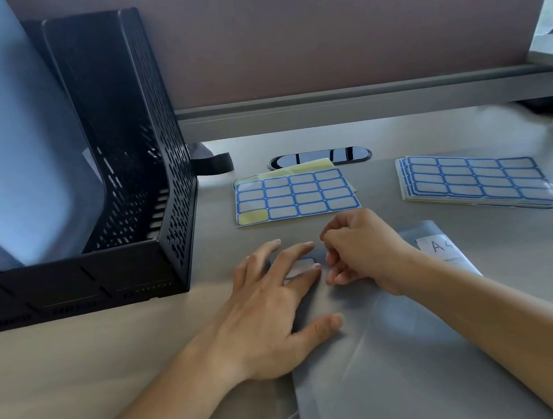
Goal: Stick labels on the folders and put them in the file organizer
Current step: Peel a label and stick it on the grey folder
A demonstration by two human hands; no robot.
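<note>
Hands first: we see the left hand spread wide, its fingers straight and apart, lying flat on the grey folder. Its thumb presses the folder sheet lower down. Two fingertips rest on a blue-bordered label at the folder's far left corner; the label is partly hidden under those fingers.

The right hand sits just beside it, fingers curled in tight and knuckles up, with its tips at the label's right end. We cannot tell whether it pinches the label edge or only touches the folder.

The grey folder lies flat on the desk in front of us, running off the lower edge of the view. A white A4 sticker shows at its far right corner.

Beyond the hands we note a label sheet with one lower-left cell peeled, showing yellow backing. A stack of label sheets lies well apart to the right. A dark oval cable port sits behind the sheet.

At left stands the black mesh file organizer. A second folder, pale blue with a snap button, leans in its left compartment. The slot nearest the hands looks unfilled from our view.
</note>
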